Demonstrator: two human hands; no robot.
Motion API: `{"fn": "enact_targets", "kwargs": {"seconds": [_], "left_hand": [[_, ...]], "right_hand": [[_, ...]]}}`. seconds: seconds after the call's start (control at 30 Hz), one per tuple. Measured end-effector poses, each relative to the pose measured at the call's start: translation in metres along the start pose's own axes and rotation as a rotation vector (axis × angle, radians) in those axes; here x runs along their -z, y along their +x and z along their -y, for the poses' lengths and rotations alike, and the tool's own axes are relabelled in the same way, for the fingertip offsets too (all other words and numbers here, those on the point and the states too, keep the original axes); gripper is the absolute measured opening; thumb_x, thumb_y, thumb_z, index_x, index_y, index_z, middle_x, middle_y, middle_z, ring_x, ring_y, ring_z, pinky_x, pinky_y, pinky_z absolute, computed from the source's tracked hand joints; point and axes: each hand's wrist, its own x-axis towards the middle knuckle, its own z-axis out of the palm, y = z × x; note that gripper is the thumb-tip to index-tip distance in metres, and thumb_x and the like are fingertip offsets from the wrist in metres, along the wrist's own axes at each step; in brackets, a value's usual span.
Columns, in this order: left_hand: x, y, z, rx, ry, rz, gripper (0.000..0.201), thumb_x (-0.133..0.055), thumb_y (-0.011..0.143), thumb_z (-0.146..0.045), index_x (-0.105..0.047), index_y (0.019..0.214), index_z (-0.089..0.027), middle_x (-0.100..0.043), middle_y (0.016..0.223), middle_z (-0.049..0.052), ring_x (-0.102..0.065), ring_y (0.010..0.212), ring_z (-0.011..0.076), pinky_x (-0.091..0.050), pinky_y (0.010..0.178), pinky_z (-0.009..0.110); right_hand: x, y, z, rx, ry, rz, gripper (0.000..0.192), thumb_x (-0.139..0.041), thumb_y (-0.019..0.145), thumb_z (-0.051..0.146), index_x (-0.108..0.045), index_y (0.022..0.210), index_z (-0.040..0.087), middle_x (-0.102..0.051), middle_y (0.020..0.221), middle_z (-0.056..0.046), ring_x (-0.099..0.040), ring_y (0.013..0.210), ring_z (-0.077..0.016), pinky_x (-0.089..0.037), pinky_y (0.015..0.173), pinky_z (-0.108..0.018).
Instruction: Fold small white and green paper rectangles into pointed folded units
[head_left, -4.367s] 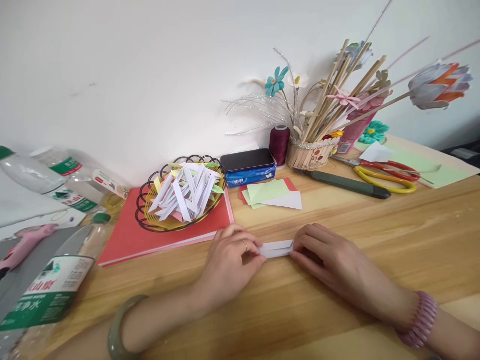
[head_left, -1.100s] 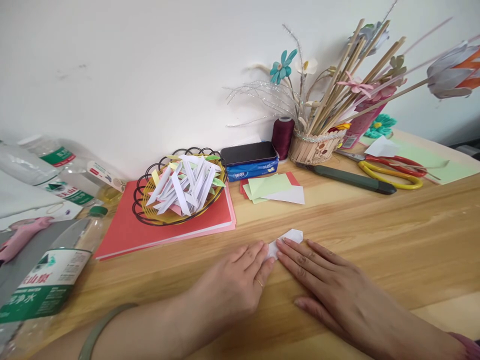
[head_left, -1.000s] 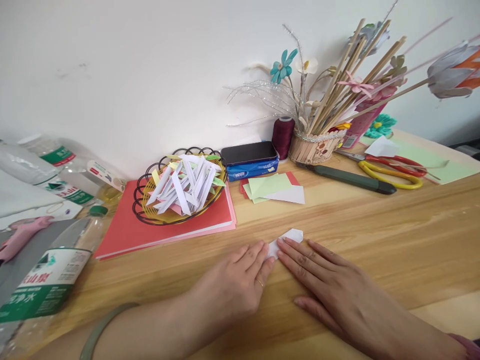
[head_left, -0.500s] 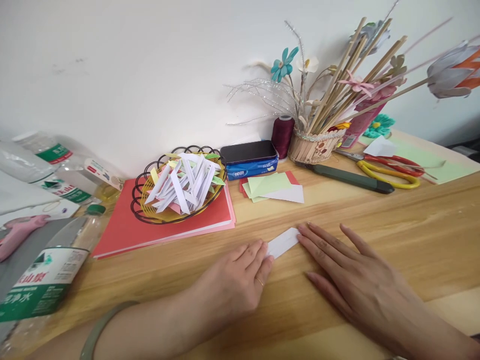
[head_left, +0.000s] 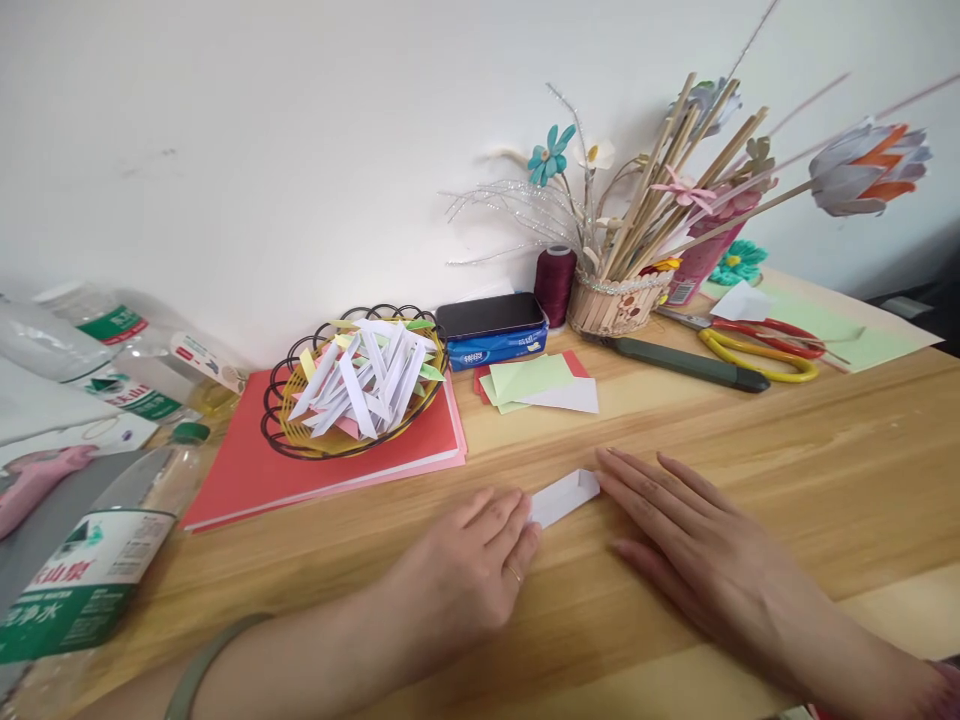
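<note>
A small folded strip of white paper (head_left: 564,498) lies on the wooden table between my hands. Its right end has a little flap that is lifted from the strip. My left hand (head_left: 480,555) grips the left end, fingers together on top and thumb along the near edge; that end is hidden under them. My right hand (head_left: 697,545) lies flat with fingers stretched and thumb apart, its fingertips beside the flap. Behind them is a small stack of green, red and white paper pieces (head_left: 531,378).
A wire basket (head_left: 279,430) of folded paper strips stands on red paper sheets (head_left: 225,455) at the left. Plastic bottles (head_left: 112,540) crowd the left edge. At the back are a phone (head_left: 487,315) on a blue pack, a thread spool (head_left: 555,288), a flower basket (head_left: 611,305), a green-handled cutter (head_left: 686,362) and scissors (head_left: 757,355).
The strip's right end, flat and pointed before, now has a raised flap. My right fingertips have come slightly off that end. The whole view has shifted a little.
</note>
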Motion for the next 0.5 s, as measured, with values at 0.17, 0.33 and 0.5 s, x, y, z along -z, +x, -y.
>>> {"fn": "enact_targets", "kwargs": {"seconds": [0.17,0.33,0.5], "left_hand": [[0.001,0.0,0.003,0.035,-0.045,0.009,0.026,-0.041,0.092,-0.016,-0.059,0.109,-0.009,-0.062,0.116,0.013,-0.056,0.109,0.0235,-0.041,0.093,0.04],[0.012,0.001,0.008,0.029,-0.052,0.131,0.027,-0.04,0.094,-0.02,-0.058,0.113,-0.014,-0.06,0.122,0.009,-0.053,0.113,0.0224,-0.039,0.095,0.044],[0.009,0.0,0.006,0.023,-0.075,-0.016,0.02,-0.045,0.091,-0.015,-0.064,0.099,-0.012,-0.064,0.112,0.008,-0.051,0.114,0.0234,-0.036,0.098,0.045]], "right_hand": [[0.002,0.016,0.005,0.122,0.091,0.107,0.035,-0.044,0.093,0.025,-0.051,0.125,0.014,-0.055,0.129,-0.009,-0.049,0.119,-0.0202,-0.042,0.099,-0.04],[0.002,0.02,0.005,0.117,0.079,0.149,0.036,-0.044,0.093,0.027,-0.051,0.126,0.015,-0.055,0.128,-0.006,-0.049,0.119,-0.0218,-0.039,0.101,-0.045],[0.001,0.012,0.004,0.136,0.103,0.148,0.042,-0.047,0.091,0.03,-0.046,0.131,0.015,-0.053,0.131,-0.008,-0.046,0.122,-0.0221,-0.039,0.101,-0.045]]}}
